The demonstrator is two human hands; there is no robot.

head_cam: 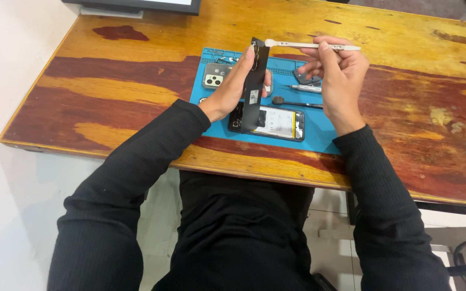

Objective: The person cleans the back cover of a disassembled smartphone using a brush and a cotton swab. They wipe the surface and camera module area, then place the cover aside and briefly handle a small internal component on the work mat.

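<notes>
My left hand (pixel 234 86) holds a thin black phone screen panel (pixel 254 81) upright on its edge above an opened phone (pixel 276 123) that lies on a blue work mat (pixel 319 134). My right hand (pixel 338 75) grips a slim white tool (pixel 311 46), holding it level with its rounded tip touching the top of the black panel. The opened phone shows its pale insides, partly hidden behind the panel.
On the mat lie a phone back cover with camera lenses (pixel 214 78), a black-handled tool (pixel 296 102), a small screwdriver (pixel 304 88) and a dark part (pixel 306 79). The mat rests on a worn wooden table (pixel 125 91). A dark-framed screen (pixel 136 5) stands at the far edge.
</notes>
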